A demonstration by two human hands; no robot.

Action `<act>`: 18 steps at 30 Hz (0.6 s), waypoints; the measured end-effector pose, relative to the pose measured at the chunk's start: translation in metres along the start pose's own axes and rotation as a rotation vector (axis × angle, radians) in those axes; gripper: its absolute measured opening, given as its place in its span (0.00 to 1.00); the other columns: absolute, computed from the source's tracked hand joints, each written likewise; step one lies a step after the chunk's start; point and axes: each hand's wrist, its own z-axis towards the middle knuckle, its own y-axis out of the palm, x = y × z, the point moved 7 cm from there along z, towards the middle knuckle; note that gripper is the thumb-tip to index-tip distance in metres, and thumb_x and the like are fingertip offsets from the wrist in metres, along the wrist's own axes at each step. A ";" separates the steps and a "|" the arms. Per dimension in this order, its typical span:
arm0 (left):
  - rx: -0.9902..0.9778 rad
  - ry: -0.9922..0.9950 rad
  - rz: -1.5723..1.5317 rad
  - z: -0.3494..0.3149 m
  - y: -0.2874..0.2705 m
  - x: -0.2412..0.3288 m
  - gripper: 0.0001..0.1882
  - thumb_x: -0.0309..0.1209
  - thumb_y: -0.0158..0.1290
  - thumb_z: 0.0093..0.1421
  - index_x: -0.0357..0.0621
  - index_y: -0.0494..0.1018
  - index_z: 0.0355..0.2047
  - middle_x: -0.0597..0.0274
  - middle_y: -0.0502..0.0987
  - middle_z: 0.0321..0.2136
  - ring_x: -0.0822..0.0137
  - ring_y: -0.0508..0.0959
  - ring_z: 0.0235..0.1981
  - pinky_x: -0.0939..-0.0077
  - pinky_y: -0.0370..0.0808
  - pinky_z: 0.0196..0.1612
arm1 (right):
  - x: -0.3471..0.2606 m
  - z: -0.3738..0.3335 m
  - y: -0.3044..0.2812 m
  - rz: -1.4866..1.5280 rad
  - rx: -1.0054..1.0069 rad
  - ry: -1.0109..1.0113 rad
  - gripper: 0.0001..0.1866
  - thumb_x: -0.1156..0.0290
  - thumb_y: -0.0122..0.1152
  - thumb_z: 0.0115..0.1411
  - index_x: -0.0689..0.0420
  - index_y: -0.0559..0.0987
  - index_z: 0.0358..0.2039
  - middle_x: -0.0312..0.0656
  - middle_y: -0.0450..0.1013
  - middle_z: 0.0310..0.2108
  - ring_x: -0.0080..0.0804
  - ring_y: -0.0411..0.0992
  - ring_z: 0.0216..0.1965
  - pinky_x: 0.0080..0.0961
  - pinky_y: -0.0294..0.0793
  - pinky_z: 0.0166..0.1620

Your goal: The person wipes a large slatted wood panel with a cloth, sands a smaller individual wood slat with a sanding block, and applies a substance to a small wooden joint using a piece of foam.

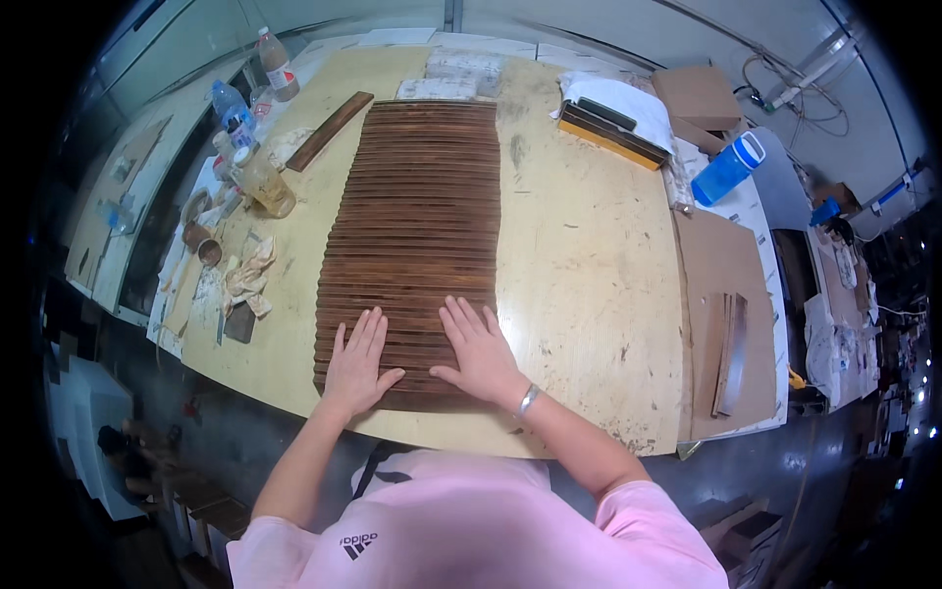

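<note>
A long row of dark brown wooden strips (417, 216) lies side by side on the pale plywood tabletop, running away from me. Flat on the near strips rests my left hand (359, 363), fingers stretched out and pointing forward. My right hand (479, 351), with a silver bracelet at the wrist, presses flat on the same strips near their right edge, its thumb spread towards the left hand. Neither hand grips anything. One separate brown strip (331, 131) lies at an angle, left of the row's far end.
Plastic bottles (263, 182), a small brown cup (209, 252) and a crumpled rag (251, 272) crowd the left side. At the back right are a white cloth (628, 106) and a blue bottle (728, 169). Loose strips (728, 355) lie on cardboard (726, 265) at right.
</note>
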 end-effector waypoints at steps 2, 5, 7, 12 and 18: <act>-0.027 -0.023 -0.041 0.000 -0.009 0.001 0.51 0.50 0.59 0.58 0.37 0.46 0.72 0.50 0.49 0.73 0.55 0.48 0.74 0.44 0.43 0.73 | -0.006 -0.002 -0.011 0.008 0.027 0.021 0.50 0.43 0.61 0.59 0.67 0.55 0.69 0.54 0.48 0.73 0.46 0.45 0.74 0.49 0.43 0.73; 0.076 0.007 -0.045 0.011 -0.035 0.014 0.51 0.50 0.59 0.58 0.37 0.46 0.72 0.49 0.48 0.73 0.55 0.48 0.74 0.44 0.43 0.73 | -0.013 -0.006 -0.019 -0.015 0.059 0.063 0.51 0.41 0.58 0.60 0.66 0.54 0.70 0.53 0.47 0.73 0.45 0.44 0.75 0.48 0.41 0.73; 0.050 0.034 -0.036 0.019 -0.021 0.014 0.50 0.50 0.57 0.60 0.37 0.46 0.72 0.50 0.47 0.73 0.55 0.47 0.74 0.45 0.43 0.73 | -0.009 -0.002 0.010 -0.065 0.008 0.081 0.52 0.37 0.54 0.61 0.65 0.53 0.71 0.51 0.46 0.74 0.43 0.42 0.75 0.47 0.40 0.74; -0.002 0.052 -0.040 0.025 0.002 -0.001 0.49 0.52 0.54 0.62 0.37 0.46 0.72 0.51 0.47 0.73 0.56 0.47 0.74 0.46 0.43 0.73 | -0.010 0.000 0.011 -0.058 0.008 0.092 0.51 0.44 0.61 0.59 0.65 0.53 0.71 0.52 0.46 0.74 0.45 0.42 0.75 0.49 0.40 0.73; 0.113 0.070 -0.022 0.037 -0.026 -0.011 0.48 0.55 0.52 0.62 0.36 0.48 0.72 0.50 0.47 0.73 0.57 0.47 0.75 0.47 0.43 0.73 | -0.021 0.030 -0.010 -0.120 0.121 0.151 0.50 0.43 0.60 0.59 0.63 0.53 0.71 0.52 0.46 0.74 0.44 0.43 0.75 0.49 0.42 0.73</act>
